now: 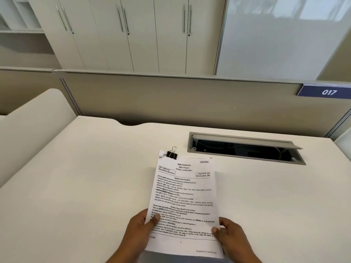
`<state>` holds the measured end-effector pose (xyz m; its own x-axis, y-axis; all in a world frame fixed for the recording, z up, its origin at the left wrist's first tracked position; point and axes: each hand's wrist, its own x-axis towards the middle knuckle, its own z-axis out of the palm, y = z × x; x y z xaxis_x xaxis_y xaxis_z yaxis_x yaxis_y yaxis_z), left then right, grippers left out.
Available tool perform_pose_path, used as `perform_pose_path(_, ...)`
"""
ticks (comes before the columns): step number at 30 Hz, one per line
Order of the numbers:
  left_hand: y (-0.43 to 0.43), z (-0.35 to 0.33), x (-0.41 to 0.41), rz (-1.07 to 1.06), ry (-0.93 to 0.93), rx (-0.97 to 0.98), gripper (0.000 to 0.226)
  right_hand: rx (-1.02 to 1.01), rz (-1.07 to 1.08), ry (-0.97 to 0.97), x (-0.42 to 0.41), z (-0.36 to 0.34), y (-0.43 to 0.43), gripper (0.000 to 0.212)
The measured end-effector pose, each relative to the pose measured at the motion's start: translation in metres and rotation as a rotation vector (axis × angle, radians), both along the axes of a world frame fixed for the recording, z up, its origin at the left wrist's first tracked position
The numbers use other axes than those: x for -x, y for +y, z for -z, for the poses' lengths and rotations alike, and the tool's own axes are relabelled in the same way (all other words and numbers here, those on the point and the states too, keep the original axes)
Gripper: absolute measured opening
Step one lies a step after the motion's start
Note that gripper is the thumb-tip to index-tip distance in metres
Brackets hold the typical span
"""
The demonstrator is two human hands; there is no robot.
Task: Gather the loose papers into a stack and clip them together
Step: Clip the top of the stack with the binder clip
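Note:
A stack of white printed papers is held above the white desk, its near end raised off the surface. A black binder clip with silver wire handles grips the stack's far left corner. My left hand holds the lower left edge, thumb on top of the page. My right hand holds the lower right edge, thumb pressed on the text.
An open cable tray with a grey lid is sunk into the desk at the back right. A beige partition with a blue "017" plate runs behind the desk. White cabinets stand beyond it.

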<state>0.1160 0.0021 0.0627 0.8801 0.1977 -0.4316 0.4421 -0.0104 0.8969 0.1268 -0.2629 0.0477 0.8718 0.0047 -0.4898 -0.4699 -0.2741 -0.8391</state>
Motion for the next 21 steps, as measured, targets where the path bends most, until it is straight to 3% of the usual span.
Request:
perform_pose_path(12,0.062,-0.008,-0.104,-0.078,-0.043,-0.050,0.010,0.029,-0.024,-0.026,-0.119,-0.009,0.076,0.018)
perform_pose_path(21,0.081,0.017,-0.162,-0.073,-0.040,-0.166,0.008,0.246,-0.100,-0.049,-0.183,0.001,0.098,0.008)
